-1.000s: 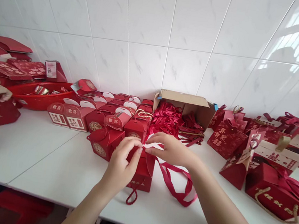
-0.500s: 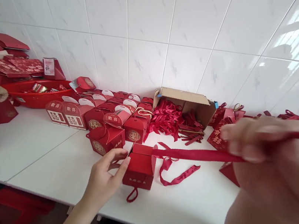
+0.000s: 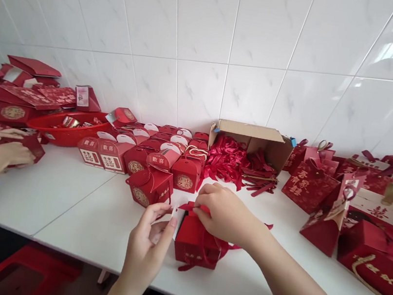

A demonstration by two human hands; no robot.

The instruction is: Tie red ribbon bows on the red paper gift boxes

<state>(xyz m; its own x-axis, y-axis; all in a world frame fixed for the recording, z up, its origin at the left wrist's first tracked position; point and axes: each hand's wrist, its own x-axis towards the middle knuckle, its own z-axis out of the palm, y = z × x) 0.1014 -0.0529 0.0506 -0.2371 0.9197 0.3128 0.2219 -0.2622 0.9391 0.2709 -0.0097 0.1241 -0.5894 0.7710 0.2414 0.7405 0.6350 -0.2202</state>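
A small red gift box (image 3: pixel 194 242) stands on the white table (image 3: pixel 72 208) in front of me. My left hand (image 3: pixel 149 245) pinches the box's white top flap between thumb and fingers. My right hand (image 3: pixel 222 212) rests on top of the box, fingers closed on a dark red ribbon (image 3: pixel 192 207) that crosses the box's top. The ribbon's loose length hangs down the box's front and trails out to the right behind my wrist.
Several finished red boxes (image 3: pixel 160 158) stand in rows behind. An open cardboard box (image 3: pixel 257 139) holds red ribbons (image 3: pixel 225 159). Red bags (image 3: pixel 325 201) crowd the right. At left, another person's hands (image 3: pixel 4 151) handle a red box near a red basin (image 3: pixel 69 129).
My right hand, which had pulled the ribbon far out to the right, has come back onto the box's top. The ribbon now lies gathered around the box. The other person's hands reached further in.
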